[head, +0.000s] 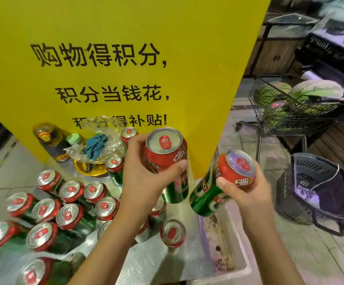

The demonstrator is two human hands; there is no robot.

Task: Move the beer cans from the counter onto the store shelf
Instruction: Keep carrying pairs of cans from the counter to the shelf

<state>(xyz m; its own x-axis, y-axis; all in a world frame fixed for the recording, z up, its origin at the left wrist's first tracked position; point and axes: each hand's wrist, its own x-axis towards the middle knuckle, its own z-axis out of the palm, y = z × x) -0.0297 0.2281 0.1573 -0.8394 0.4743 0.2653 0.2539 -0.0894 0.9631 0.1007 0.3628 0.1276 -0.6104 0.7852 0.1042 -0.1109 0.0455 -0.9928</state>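
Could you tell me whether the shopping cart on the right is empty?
No, the shopping cart holds several green striped watermelons, visible above and through its wire sides.

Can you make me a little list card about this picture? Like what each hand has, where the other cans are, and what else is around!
left hand: grips a beer can, upright
right hand: grips a second beer can, tilted
cans left on counter: many, standing in a cluster at the left
behind the cans: yellow sign with black writing
also on counter: bottle, blue cloth in a plastic bag
at the right: cart with watermelons, dark basket on the floor
store shelf: not in view
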